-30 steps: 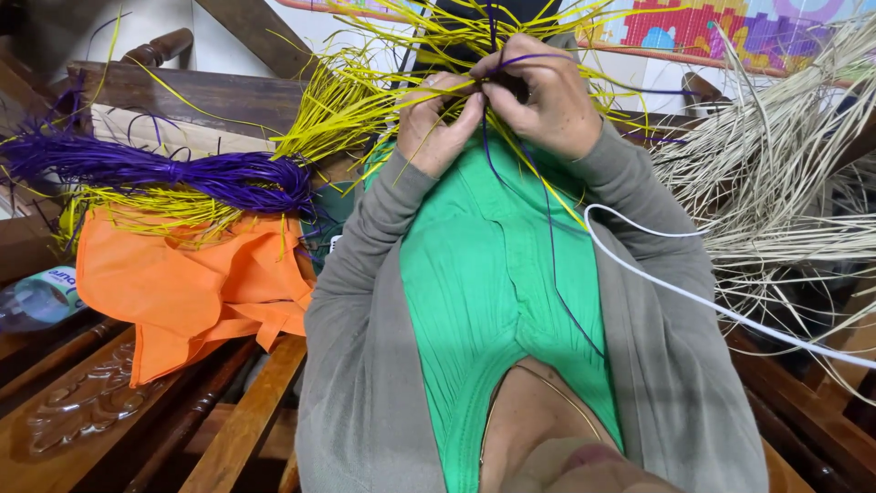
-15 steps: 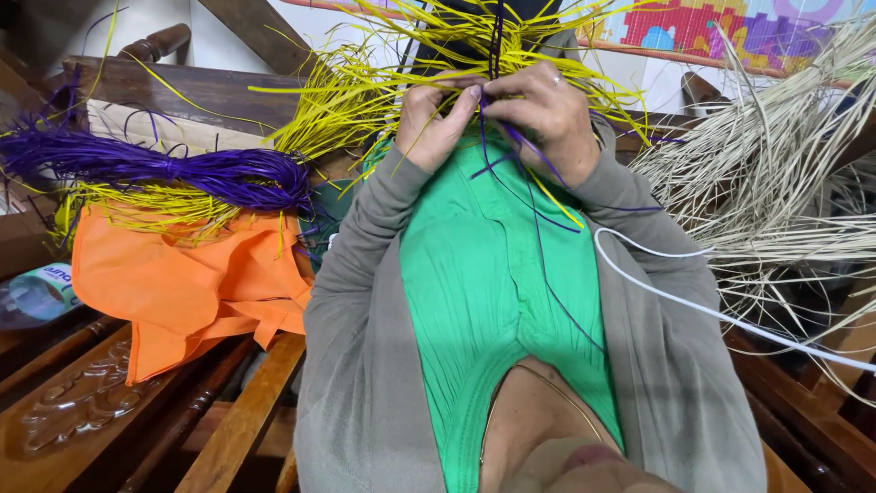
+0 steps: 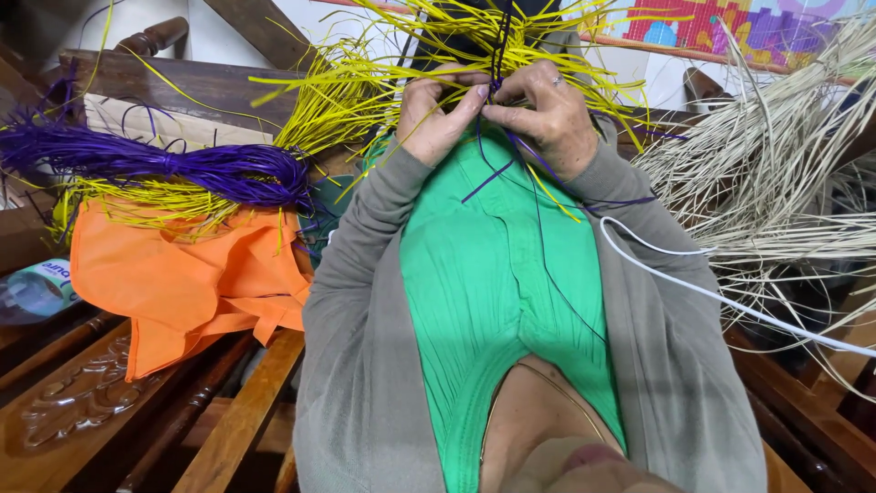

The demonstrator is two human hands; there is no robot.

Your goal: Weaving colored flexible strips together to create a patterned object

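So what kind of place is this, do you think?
Likely a home craft-weaving spot: purple straw on an orange bag, natural straw, and a carved wooden bench.

We can't really see where the yellow strands (image 3: 474, 36) meet, since both hands cover it and the top edge cuts them off. The pale straw bundle (image 3: 776, 164) runs off the right, and the plastic bottle (image 3: 32, 288) is chopped at the left.
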